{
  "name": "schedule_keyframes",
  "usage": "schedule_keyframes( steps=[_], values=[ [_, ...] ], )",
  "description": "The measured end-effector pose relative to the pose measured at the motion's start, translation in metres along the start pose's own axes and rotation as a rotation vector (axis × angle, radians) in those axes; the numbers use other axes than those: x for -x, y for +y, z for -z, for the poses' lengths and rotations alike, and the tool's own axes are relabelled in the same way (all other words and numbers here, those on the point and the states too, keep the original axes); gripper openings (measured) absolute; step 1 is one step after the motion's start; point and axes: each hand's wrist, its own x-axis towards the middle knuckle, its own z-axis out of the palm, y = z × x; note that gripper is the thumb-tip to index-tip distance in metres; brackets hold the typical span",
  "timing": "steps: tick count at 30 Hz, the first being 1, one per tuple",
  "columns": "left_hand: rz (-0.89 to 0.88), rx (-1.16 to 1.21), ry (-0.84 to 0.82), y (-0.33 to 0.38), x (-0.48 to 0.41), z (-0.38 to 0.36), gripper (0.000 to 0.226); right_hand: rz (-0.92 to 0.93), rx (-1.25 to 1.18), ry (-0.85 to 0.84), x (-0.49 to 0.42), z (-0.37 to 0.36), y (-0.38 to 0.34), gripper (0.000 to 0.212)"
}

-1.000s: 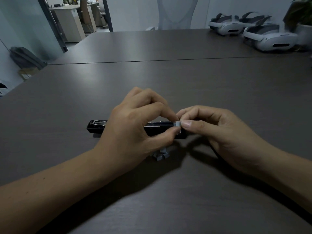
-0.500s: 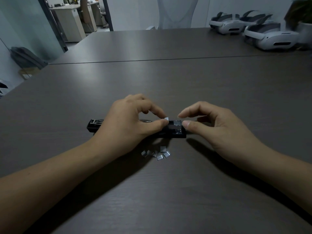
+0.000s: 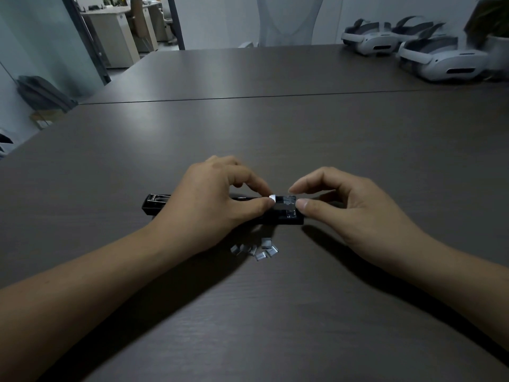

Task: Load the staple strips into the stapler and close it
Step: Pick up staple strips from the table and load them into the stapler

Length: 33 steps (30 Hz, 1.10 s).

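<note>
A black stapler [image 3: 286, 215] lies flat on the dark table [image 3: 275, 139], opened out lengthwise, with its metal end showing at the left. My left hand [image 3: 217, 202] rests over its middle and pinches a short silver staple strip [image 3: 272, 198] between thumb and forefinger above the channel. My right hand [image 3: 347, 205] touches the stapler's right end with thumb and forefinger, holding nothing that I can see. Several short staple strips [image 3: 259, 249] lie loose on the table just in front of the stapler.
Two white headsets [image 3: 440, 59] sit at the far right of the table, beside a potted plant [image 3: 493, 28]. A seam [image 3: 248, 97] crosses the table further back. A chair back [image 3: 286, 20] stands beyond the far edge.
My hands, which met at the stapler's right end, have drawn slightly apart. My left hand slid left, uncovering the loose strips on the table, and holds a strip over the channel.
</note>
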Motion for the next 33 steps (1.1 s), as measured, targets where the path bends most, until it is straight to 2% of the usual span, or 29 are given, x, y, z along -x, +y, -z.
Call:
schedule_keyframes(
  steps=[6, 13, 20, 33],
  values=[
    [-0.079, -0.075, 0.010, 0.0003, 0.0003, -0.0015, 0.018, -0.004, 0.001, -0.007, -0.0007, -0.0015, 0.0004, 0.012],
    [-0.181, -0.170, 0.033, 0.0013, 0.0013, -0.0024, 0.030, 0.023, 0.025, -0.012, 0.0004, -0.0010, 0.0004, 0.013],
    [-0.209, -0.198, 0.033, -0.0027, -0.0007, -0.0036, 0.033, 0.153, 0.170, -0.044, 0.0021, -0.0062, 0.0030, 0.020],
    [-0.247, -0.217, 0.045, -0.0032, -0.0009, -0.0052, 0.031, 0.166, 0.187, -0.103, 0.0033, -0.0058, 0.0001, 0.026]
  ],
)
